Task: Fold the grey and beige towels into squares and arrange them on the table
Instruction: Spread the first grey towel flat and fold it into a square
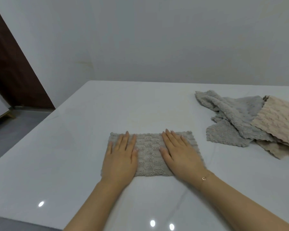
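Observation:
A folded grey-beige towel (148, 155) lies as a flat rectangle on the white table (73, 147), in front of me. My left hand (121, 157) rests palm down on its left part, fingers spread. My right hand (178, 152) presses flat on its right part, with a thin bracelet at the wrist. Neither hand grips anything. At the right, an unfolded grey towel (232, 114) lies crumpled, partly under a beige towel (279, 119) that runs off the frame's right edge.
The table's left edge runs diagonally from the far middle to the near left, with grey floor (15, 124) beyond it. A dark brown door (12, 67) stands at the far left. A plain wall (157, 39) rises behind the table.

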`<state>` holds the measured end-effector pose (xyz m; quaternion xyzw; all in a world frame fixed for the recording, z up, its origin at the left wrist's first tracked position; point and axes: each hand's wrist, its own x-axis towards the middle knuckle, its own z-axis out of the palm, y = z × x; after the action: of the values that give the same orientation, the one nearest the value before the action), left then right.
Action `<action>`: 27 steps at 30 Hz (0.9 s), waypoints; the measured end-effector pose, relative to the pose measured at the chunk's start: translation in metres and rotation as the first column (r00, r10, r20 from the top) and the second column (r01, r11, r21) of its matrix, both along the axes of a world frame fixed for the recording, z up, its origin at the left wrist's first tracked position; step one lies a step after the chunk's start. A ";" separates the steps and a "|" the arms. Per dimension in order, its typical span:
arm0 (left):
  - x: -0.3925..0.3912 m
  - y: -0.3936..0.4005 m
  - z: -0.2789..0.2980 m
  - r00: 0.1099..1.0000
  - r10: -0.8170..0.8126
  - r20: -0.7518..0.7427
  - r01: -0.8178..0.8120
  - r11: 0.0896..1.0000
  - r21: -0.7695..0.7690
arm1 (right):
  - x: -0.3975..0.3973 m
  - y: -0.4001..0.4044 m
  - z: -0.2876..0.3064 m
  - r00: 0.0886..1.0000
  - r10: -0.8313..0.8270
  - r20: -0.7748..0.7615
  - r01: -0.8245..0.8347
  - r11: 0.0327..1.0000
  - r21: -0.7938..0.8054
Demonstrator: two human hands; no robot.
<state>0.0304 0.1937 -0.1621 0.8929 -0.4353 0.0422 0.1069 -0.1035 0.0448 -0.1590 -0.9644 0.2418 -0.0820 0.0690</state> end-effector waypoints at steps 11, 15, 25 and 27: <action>0.024 0.026 0.004 0.989 0.102 -0.107 -0.101 0.995 0.016 | -0.050 -0.053 0.006 0.997 -0.051 -0.058 0.057 0.993 0.099; 0.030 0.034 0.007 0.976 0.165 -0.141 -0.162 0.986 0.033 | -0.057 -0.057 0.006 0.999 -0.043 -0.025 0.046 0.993 0.113; -0.050 -0.014 0.042 0.985 -0.166 -0.051 0.123 0.873 -0.471 | -0.065 -0.055 0.013 0.982 -0.063 0.180 0.003 0.949 0.314; -0.072 -0.031 0.035 0.961 -0.266 -0.076 0.235 0.929 -0.285 | -0.065 -0.057 0.012 0.984 -0.042 0.173 -0.009 0.958 0.286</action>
<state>-0.0416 0.1625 -0.1269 0.8076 -0.5290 0.0373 0.2579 -0.1685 -0.0121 -0.1467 -0.9310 0.2520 -0.1325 0.2284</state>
